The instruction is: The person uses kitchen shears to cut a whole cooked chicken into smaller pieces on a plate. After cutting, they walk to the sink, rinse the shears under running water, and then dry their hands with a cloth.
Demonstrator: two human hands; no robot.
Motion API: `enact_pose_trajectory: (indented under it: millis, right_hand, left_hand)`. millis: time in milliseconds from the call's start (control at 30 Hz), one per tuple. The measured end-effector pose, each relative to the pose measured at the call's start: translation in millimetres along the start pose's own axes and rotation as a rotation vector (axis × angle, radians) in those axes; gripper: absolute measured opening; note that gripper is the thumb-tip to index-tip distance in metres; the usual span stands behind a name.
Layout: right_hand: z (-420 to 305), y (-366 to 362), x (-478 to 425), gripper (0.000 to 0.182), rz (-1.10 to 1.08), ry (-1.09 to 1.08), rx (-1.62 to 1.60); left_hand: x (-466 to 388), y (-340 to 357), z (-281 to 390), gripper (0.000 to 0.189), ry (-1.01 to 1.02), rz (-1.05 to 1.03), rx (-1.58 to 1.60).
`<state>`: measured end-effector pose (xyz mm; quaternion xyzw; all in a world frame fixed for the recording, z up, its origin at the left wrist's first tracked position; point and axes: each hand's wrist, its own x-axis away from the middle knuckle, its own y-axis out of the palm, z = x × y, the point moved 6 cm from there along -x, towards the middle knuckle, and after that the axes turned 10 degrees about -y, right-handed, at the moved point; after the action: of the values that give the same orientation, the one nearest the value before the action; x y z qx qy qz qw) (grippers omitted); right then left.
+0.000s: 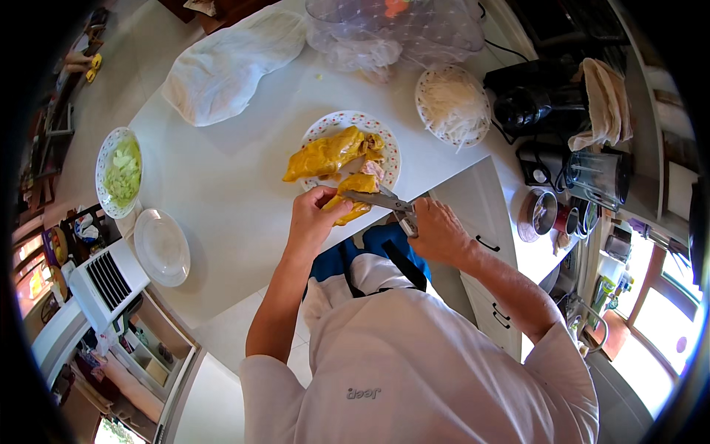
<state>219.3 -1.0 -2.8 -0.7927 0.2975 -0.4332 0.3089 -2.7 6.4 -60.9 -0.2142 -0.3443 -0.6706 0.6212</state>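
My left hand (317, 213) grips a yellow-skinned piece of cooked poultry (355, 186) at the near rim of a floral-edged plate (391, 166). In my right hand (442, 230) is a pair of metal kitchen shears (383, 201), the handles in my fist. One blade lies across the yellow skin and the other runs behind it; how far they are closed on the meat is hard to tell. Pinkish cut meat (373, 169) shows at the far end of the piece. A larger yellow poultry piece (327, 154) rests on the plate behind it.
On the white table (233, 183) are a plate of white shreds (452, 105), a bowl of chopped pale-green vegetable (122, 172), an empty white plate (161, 247), a white cloth (233, 66) and a clear plastic cover (399, 33). A blender jar (596, 175) stands on the right-hand counter.
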Motion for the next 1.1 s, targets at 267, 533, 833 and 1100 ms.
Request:
enact_pose_trajectory:
  millis: [267, 533, 833, 1100]
  right_hand:
    - [11, 2, -6, 0.033, -0.095, 0.052, -0.082]
    - [14, 8, -9, 0.032, -0.202, 0.082, -0.11]
    - [16, 8, -10, 0.039, -0.16, 0.025, -0.139]
    - [2, 3, -10, 0.043, -0.08, -0.001, -0.157]
  left_hand:
    - [-11, -1, -6, 0.029, -0.035, 0.017, 0.047]
    - [-13, -4, -8, 0.031, -0.041, 0.027, -0.006]
    - [-3, -3, 13, 0.033, 0.058, 0.123, -0.265]
    - [2, 11, 17, 0.031, 0.053, 0.021, -0.211]
